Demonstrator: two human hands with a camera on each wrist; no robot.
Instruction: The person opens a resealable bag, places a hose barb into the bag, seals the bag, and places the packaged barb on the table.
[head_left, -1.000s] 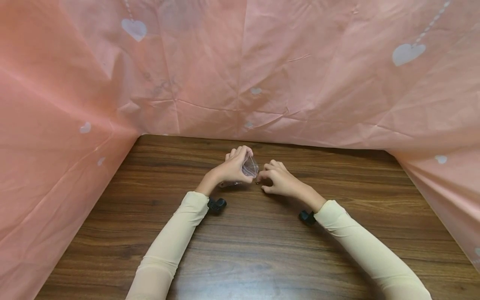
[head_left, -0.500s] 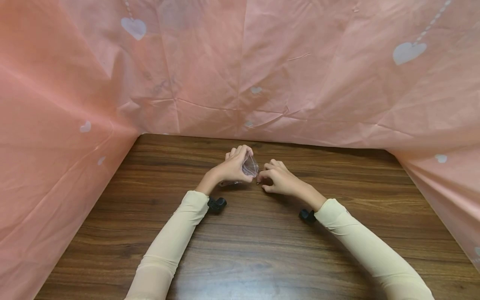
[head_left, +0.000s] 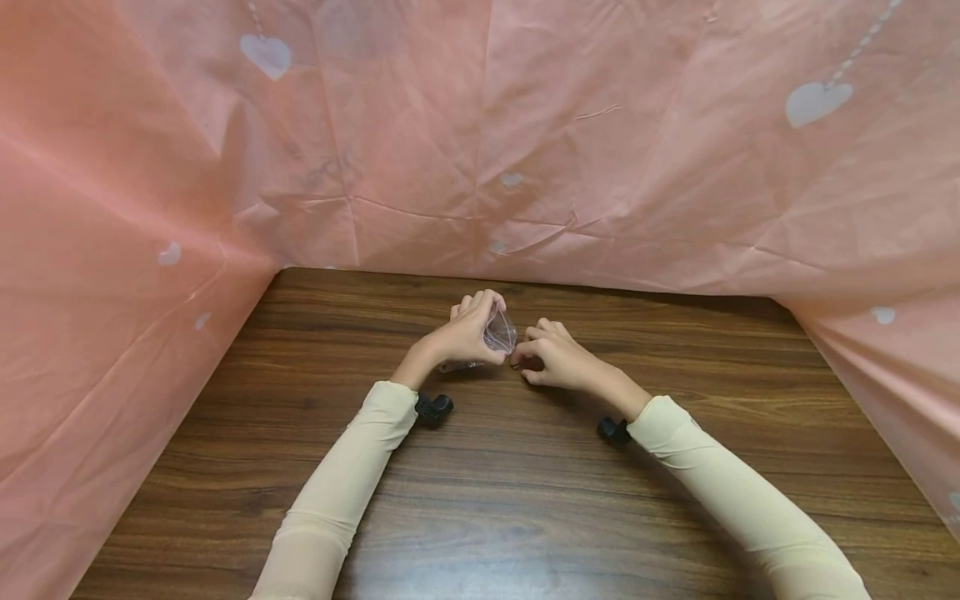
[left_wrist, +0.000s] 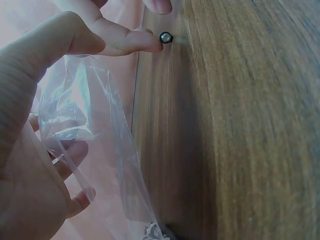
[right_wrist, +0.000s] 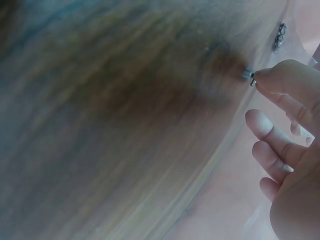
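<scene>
My left hand point(head_left: 465, 333) holds a clear plastic bag point(head_left: 500, 332), thumb and fingers spread at its gaping mouth. In the left wrist view small metal pieces point(left_wrist: 152, 231) show at the bag's low end. They also appear as dark metal bits point(right_wrist: 279, 37) in the right wrist view. Just right of the bag's mouth is my right hand point(head_left: 562, 358). One of its fingertips touches a small round piece point(left_wrist: 166, 37) with a dark rim and a shiny centre, close to the tabletop. The thumb stands apart from that piece. Its exact kind is too small to tell.
A brown wood-grain table point(head_left: 480, 483) lies under both hands. Pink sheeting point(head_left: 420, 150) with pale hearts rises behind the table and along both sides. Dark wrist cameras point(head_left: 433, 410) sit below the wrists.
The right hand's index fingertip has shifted slightly left, toward the bag's mouth. My left hand and the bag have stayed in place.
</scene>
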